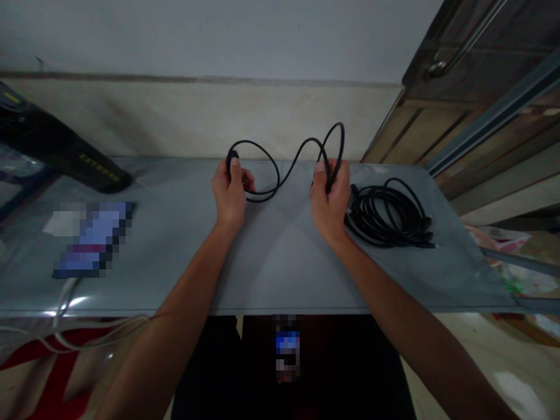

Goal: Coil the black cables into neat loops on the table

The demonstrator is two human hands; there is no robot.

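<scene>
A thin black cable (294,164) runs in loose curves between my two hands above the grey tabletop (280,262). My left hand (231,189) is closed on one end of it, with a black plug (233,156) showing above the thumb. Closed round a looped part of the same cable, my right hand (330,195) has two bends rising over its fingers. Just right of that hand, a pile of coiled black cables (389,213) lies flat on the tabletop, their connectors towards the right side.
A phone (94,239), blurred out, rests at left with a white cord (63,300) below it. Behind it stands a long black device (65,143) with yellow lettering. A wall (280,116) backs the table; a metal rail (499,116) and wooden door (437,125) are at right.
</scene>
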